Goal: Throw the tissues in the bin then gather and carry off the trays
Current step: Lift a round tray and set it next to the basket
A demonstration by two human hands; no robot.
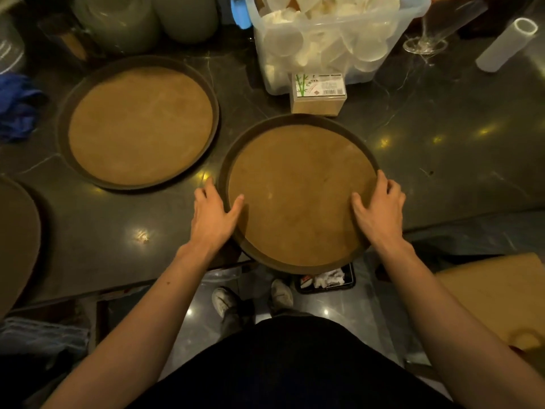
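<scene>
A round brown tray (298, 190) with a dark rim juts over the counter's front edge. My left hand (213, 215) grips its left rim, thumb on the inside. My right hand (380, 205) grips the right rim the same way. A second round tray (138, 125) lies flat on the dark counter, back left. The edge of a third tray (14, 231) shows at the far left. Below the held tray, on the floor, a black bin (326, 280) holds crumpled white tissues.
A clear plastic tub (327, 33) of white cups stands at the back, with a small box (318, 94) in front of it. A wine glass (424, 42) and a white roll (505, 44) are back right. A blue cloth (17, 107) lies far left. Cardboard (495, 296) leans lower right.
</scene>
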